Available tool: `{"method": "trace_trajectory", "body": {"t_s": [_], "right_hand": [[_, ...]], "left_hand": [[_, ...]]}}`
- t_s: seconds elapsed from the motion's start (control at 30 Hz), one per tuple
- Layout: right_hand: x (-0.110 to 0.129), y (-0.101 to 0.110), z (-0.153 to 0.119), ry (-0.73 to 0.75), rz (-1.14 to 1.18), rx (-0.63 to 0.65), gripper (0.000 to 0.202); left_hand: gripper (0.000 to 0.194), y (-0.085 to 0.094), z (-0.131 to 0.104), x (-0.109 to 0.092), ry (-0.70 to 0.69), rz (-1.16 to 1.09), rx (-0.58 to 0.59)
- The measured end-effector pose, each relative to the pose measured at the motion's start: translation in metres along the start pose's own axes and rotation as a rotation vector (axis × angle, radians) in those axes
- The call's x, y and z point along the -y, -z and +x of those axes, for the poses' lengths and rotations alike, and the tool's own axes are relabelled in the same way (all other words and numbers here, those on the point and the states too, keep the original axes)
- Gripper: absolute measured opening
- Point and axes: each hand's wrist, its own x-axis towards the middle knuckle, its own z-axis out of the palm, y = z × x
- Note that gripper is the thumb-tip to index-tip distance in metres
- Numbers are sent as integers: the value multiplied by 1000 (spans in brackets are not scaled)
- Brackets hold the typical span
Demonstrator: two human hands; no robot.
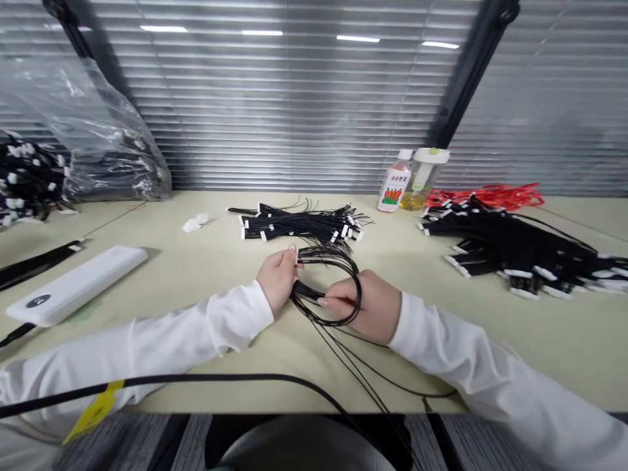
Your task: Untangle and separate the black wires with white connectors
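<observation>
My left hand pinches the white-ended part of a looped black wire bundle above the middle of the table. The bundle curves round to the right, and my right hand has its thumb and fingers closed on wires inside the loop. Several loose thin wires trail from it down past the table's front edge. Just beyond my hands lies a pile of black wire harnesses with white connectors.
A white power bank lies at left, near a clear plastic bag. Behind right stand a bottle and a lidded cup. More black harnesses and red strips are at right. A thick black cable crosses in front.
</observation>
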Motion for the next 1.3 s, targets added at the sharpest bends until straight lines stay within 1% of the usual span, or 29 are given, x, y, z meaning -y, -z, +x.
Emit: {"method": "trace_trajectory", "body": {"t_s": [0.2,0.33,0.43,0.6,0.8,0.97,1.17,1.3], "right_hand": [[-6,-22,6,-14,151,31,26],[-5,-30,10,-75,220,5,21],[-4,-30,11,-93,242,3,19],[-1,-27,10,-114,304,60,23],[-3,-29,10,-111,343,60,26],[-2,-30,12,-130,325,14,20],[1,-29,13,-155,308,-6,22],[1,-31,13,-133,275,25,30]], "left_hand": [[41,-1,-3,-6,-22,47,14],[41,-1,-7,-10,-40,75,22],[41,-2,-8,-11,-43,78,24],[41,-2,-8,-10,-55,82,30],[41,-2,-9,-12,-86,112,43],[41,-1,-11,-14,-118,129,58],[41,-1,-13,-13,-113,129,58],[40,-2,-13,-14,-129,118,75]]}}
